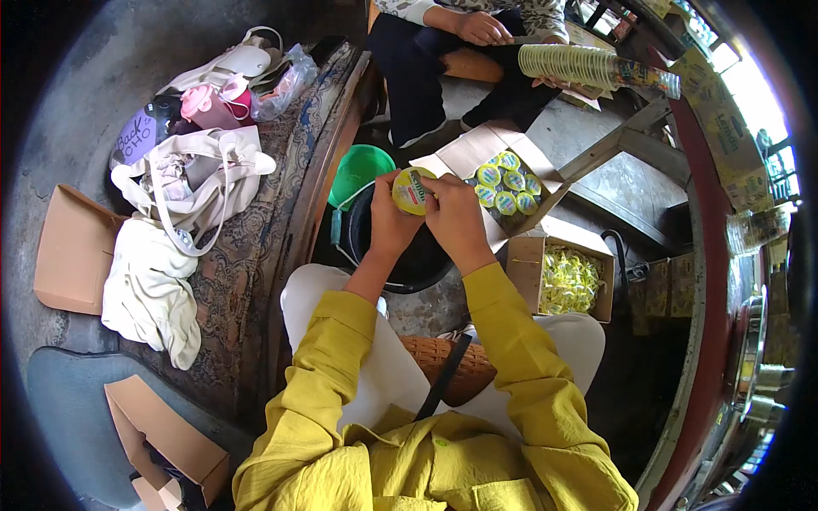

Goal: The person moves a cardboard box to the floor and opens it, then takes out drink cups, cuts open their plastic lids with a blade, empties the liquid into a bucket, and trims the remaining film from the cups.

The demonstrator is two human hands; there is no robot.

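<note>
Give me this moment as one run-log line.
left hand: holds cup | right hand: on lid | below: black bucket | ahead: carton of cups

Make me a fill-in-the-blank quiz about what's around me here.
Your left hand and right hand meet at a lidded cup above the ____ bucket. Beside that bucket stands a ____ tub. Your sleeves are ____. The person opposite holds a long stack of plastic ____.

Missing words: black; green; yellow; cups.
</note>
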